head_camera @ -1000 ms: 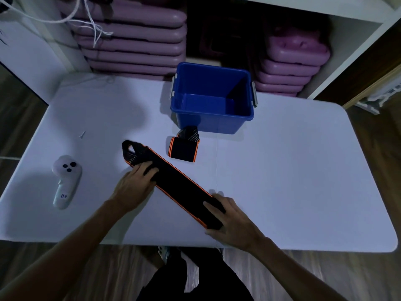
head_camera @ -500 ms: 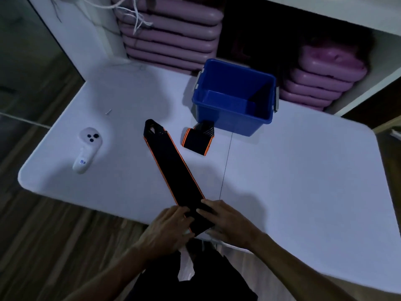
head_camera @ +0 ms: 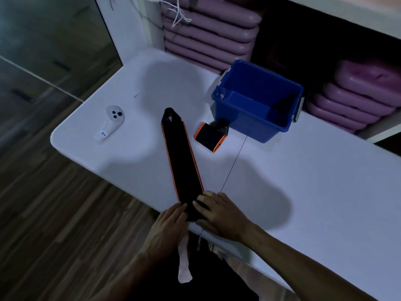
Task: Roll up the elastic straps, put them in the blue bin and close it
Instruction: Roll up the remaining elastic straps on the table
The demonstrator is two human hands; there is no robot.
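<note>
The head view showed a long black strap [head_camera: 183, 157] with orange edges lying flat on the white surface [head_camera: 303, 181]. Its near end sat right at the edge of the surface, close to the person. The left hand [head_camera: 168, 227] and the right hand [head_camera: 219, 213] were both on that near end, one on each side. The fingers were bent down onto the cloth and pressed it. I could not tell if they pinched it or just pushed on it. The far end had a little loop and pointed up toward the blue bin [head_camera: 258, 101].

A second strap [head_camera: 211, 133] was already rolled up. It sat just beside the front wall of the bin, not inside it. The bin was open, and no lid showed.

The strap looked soft, thin and light, so it would bend with ease. It would likely stretch and want to spring open again. The best place to hold it seemed to be the near end, with thumbs and fingers across its whole width, so the roll stayed tight and straight

A white controller [head_camera: 110, 122] lay off to the left, well apart from the straps
</note>
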